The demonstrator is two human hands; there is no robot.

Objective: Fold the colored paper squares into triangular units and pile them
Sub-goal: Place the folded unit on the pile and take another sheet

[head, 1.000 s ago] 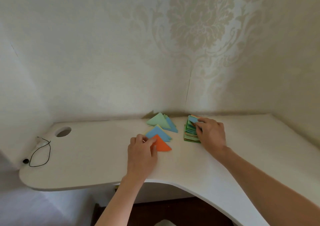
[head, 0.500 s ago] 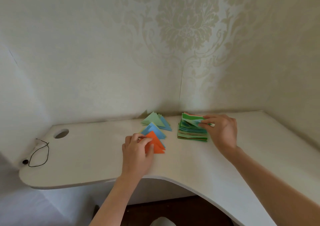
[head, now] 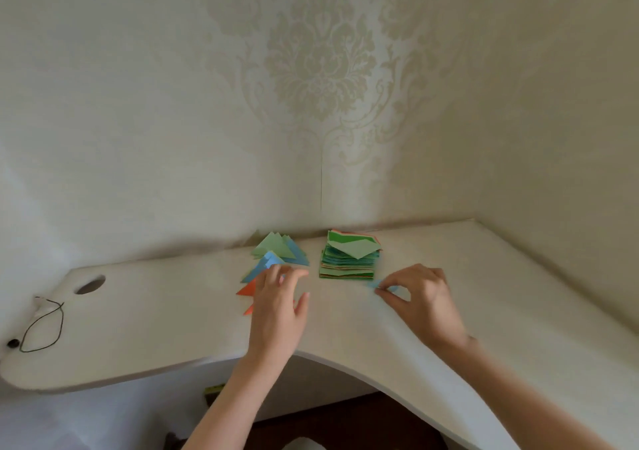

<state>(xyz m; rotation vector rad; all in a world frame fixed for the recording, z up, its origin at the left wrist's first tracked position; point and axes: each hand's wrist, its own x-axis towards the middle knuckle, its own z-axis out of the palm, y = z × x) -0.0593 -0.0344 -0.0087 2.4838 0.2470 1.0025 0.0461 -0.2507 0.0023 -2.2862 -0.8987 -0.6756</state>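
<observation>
The right hand (head: pixel 420 297) pinches a blue sheet (head: pixel 377 283) just before the stack (head: pixel 349 259), likely for folding, while the left hand (head: pixel 278 297), fingers spread, hovers over the triangles (head: pixel 273 252) beyond it.

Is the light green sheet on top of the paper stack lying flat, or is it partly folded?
Partly folded: the light green sheet on the stack shows an angled edge, darker green exposed behind it.

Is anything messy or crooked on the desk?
A bit. On top of the paper stack, a light green sheet lies turned cornerwise and partly folded, not lined up with the squares below. The folded triangles are spread loosely rather than piled. Nothing looks torn or spilled.
</observation>
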